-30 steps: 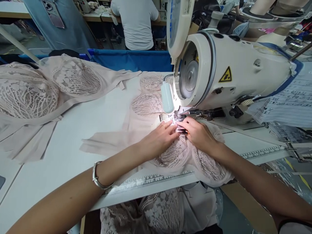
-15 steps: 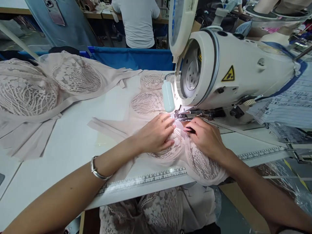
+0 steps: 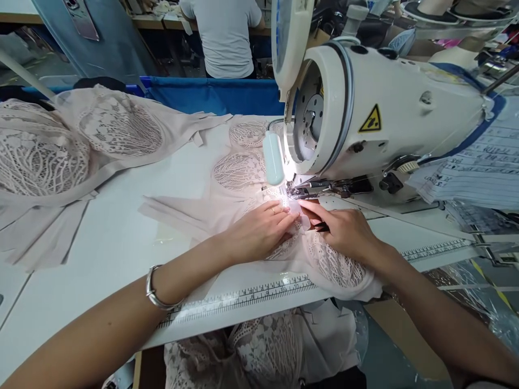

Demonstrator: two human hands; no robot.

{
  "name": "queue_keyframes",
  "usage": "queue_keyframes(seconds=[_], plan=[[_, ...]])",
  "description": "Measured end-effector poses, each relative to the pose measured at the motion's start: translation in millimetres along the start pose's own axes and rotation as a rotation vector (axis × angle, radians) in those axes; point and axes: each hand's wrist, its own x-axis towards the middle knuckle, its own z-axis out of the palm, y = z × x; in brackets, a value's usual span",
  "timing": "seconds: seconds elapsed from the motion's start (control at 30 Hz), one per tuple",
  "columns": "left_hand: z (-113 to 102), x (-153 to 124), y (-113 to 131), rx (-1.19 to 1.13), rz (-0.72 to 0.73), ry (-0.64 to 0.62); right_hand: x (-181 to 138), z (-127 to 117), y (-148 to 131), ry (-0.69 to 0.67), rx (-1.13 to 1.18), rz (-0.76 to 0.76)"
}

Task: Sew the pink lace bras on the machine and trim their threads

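A pale pink lace bra (image 3: 334, 262) lies on the sewing table, partly under the presser foot (image 3: 292, 190) of a sewing machine. My left hand (image 3: 261, 229) presses on the bra left of the foot, its fingers closed together on the fabric. To the right of the foot, my right hand (image 3: 351, 229) has its index finger stretched towards the fabric edge. A small black pointed tool (image 3: 322, 227) pokes out from under its curled fingers; most of it is hidden. A sheer strip (image 3: 300, 215) runs between both hands, lit by the machine lamp (image 3: 273, 159).
The white machine head (image 3: 389, 119) fills the upper right. More lace bras (image 3: 121, 127) lie at the left, and another lace piece (image 3: 271, 346) is below the table edge. A printed ruler (image 3: 259, 294) runs along the front. A person (image 3: 225, 38) sits beyond a blue cloth bin (image 3: 211, 94).
My left hand's fingers have drawn together and shifted slightly right. My right hand's index finger has straightened towards the foot. The view has shifted a little; the handwheel disc inside the machine head has turned.
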Motion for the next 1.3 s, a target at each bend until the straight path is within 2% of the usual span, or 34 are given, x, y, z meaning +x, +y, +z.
queue_keyframes(seconds=[0.1,0.2,0.4,0.53,0.7,0.87,1.07,1.3], plan=[[0,0,-1,-0.021,0.013,-0.008,10,-3,0,-0.111,-0.058,-0.013],[-3,1,0,-0.043,-0.004,-0.008,17,-3,-4,-0.147,-0.078,0.006],[-8,1,1,0.012,-0.036,-0.058,24,-3,-5,-0.108,-0.047,-0.035],[-7,-2,-3,0.028,-0.03,-0.032,25,-1,-2,-0.044,-0.012,-0.078],[-5,-2,-4,0.061,-0.05,-0.009,27,-2,0,-0.066,-0.014,-0.052],[-6,-1,-5,0.071,-0.07,-0.028,27,-1,4,-0.034,0.066,-0.106],[-5,-2,-8,0.093,-0.08,0.004,28,-3,5,-0.069,-0.011,-0.073],[-6,-1,-8,0.095,-0.094,-0.03,33,0,12,-0.068,0.054,-0.147]])
